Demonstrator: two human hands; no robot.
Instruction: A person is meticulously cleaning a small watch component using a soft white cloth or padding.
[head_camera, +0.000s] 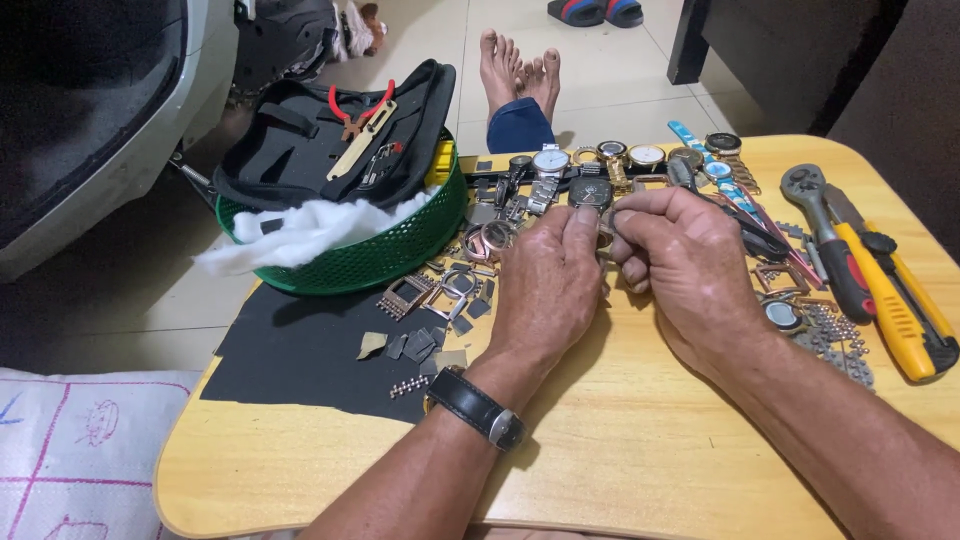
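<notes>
1. A small metal watch part (607, 222), silvery and perhaps a case ring or a bit of band, is being pinched between the fingertips of both hands; most of it is hidden, so its exact kind is hard to tell.
2. It is sitting above the middle of the wooden table (640, 450), toward the far side, just near of the row of watches.
3. The left hand (545, 285) is gripping it from the left, knuckles up.
4. The right hand (680, 260) is closing on it from the right, fingers curled.
</notes>
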